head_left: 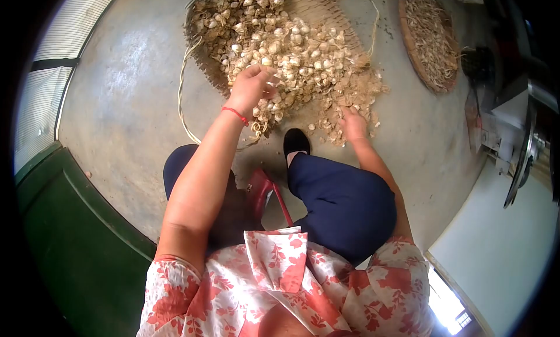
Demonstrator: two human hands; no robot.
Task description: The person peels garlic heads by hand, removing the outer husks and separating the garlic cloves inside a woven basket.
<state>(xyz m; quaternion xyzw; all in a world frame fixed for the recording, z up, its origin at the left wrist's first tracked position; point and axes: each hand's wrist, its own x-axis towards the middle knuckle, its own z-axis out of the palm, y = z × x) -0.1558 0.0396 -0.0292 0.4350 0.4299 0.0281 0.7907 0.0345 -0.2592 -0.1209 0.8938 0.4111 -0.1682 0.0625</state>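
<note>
Woven basket (pixel 318 7) at top centre, cut by the upper edge, full of garlic bulbs (pixel 294 39) and dry husks. Bare weave shows at its upper right; a rope handle (pixel 182 98) loops out on the left. Contents spread from upper left to lower right, with loose chaff (pixel 350 89) at the near right, onto the concrete floor (pixel 134 63). Bulbs lie every which way, no shared axis. Second container: shallow oval tray (pixel 412 51) at upper right, holding dried pale stalks (pixel 431 34); its long axis runs away from the person, near end leaning right. Left hand (pixel 251 86) is over the near-left part of the heap, fingers bent, slight gaps between them; can't tell if they grip a bulb. Right hand (pixel 354 126) is at the chaff's near edge, fingertips in it; can't tell whether its fingers are apart or together.
</note>
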